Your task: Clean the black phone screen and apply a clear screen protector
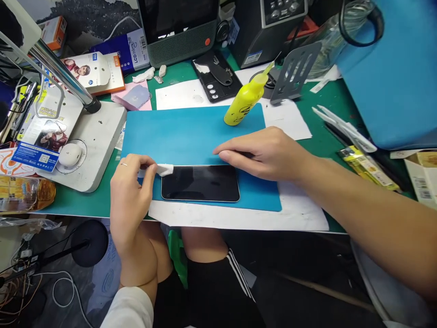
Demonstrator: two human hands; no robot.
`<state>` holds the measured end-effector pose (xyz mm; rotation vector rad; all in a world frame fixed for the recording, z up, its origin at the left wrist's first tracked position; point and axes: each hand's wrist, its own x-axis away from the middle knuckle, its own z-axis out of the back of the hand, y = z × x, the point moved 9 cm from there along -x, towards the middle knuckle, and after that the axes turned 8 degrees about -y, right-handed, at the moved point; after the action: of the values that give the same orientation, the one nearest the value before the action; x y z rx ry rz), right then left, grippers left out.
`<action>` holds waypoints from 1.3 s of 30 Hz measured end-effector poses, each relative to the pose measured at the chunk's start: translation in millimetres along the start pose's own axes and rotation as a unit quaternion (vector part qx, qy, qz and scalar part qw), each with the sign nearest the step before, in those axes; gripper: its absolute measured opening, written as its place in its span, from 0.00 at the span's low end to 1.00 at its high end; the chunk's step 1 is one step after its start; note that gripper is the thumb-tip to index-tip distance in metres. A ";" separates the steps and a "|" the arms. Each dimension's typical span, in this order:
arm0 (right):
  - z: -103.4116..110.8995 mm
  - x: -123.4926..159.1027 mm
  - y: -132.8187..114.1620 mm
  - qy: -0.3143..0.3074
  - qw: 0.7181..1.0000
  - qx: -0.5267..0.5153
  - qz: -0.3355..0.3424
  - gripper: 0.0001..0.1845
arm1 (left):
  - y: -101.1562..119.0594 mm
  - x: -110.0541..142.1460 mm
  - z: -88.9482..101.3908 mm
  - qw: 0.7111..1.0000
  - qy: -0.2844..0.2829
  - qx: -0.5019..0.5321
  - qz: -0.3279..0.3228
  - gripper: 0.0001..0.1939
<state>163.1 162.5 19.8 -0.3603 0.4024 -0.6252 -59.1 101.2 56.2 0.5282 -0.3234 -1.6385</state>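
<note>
A black phone (200, 183) lies screen up, lengthwise, near the front edge of a blue mat (184, 134). My left hand (131, 196) pinches a small white wipe (164, 170) against the phone's upper left corner. My right hand (262, 152) rests flat with fingers stretched out, its fingertips touching the phone's far edge near the upper right corner. A yellow squeeze bottle (246, 101) leans on the mat's far right corner, apart from both hands.
A white stand base (92, 136) with a metal pole sits left of the mat. Boxes and packets crowd the far left. A black phone case (215, 77), grey metal stand (295, 70) and black machines stand behind. A blue bin (396, 77) is at the right.
</note>
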 end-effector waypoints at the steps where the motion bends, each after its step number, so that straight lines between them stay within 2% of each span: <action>1: 0.1 0.9 2.2 0.003 1.000 -0.008 -0.011 0.17 | 1.5 0.4 -0.9 1.000 -0.005 0.007 -0.005 0.06; 7: 2.7 -4.2 6.6 0.000 0.998 -0.046 -0.049 0.17 | 11.2 4.0 -24.2 0.987 -0.137 0.019 -0.082 0.06; 14: 8.1 -8.1 9.2 -0.008 0.995 -0.062 -0.079 0.16 | 17.3 17.2 -18.0 0.977 -0.163 0.028 -0.131 0.11; 19: 8.9 -7.5 11.9 0.003 0.994 -0.073 -0.086 0.17 | 18.5 18.7 -13.2 0.976 -0.144 0.017 -0.161 0.16; 23: 9.7 -9.2 11.0 -0.004 0.993 -0.084 -0.077 0.16 | 21.0 15.8 -23.2 0.971 -0.150 -0.001 -0.187 0.12; 29: 12.2 -10.1 9.5 0.006 0.995 -0.095 -0.041 0.17 | 38.1 16.0 -38.9 0.966 -0.137 -0.005 -0.218 0.12; 32: 11.4 -10.1 9.7 0.007 0.995 -0.093 -0.035 0.18 | 36.8 15.1 -39.5 0.968 -0.135 -0.008 -0.210 0.12; 36: 9.6 -10.2 11.5 -0.001 0.994 -0.095 -0.047 0.19 | 22.9 11.8 -26.3 0.980 -0.102 -0.042 -0.166 0.11; 39: 8.4 -10.7 11.7 -0.014 0.994 -0.099 -0.053 0.19 | 29.0 14.0 -27.1 0.979 -0.099 -0.060 -0.168 0.10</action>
<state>164.9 179.7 24.6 -0.5832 0.4215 -0.6853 -21.4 85.9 45.5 0.3404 -0.2891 -2.0311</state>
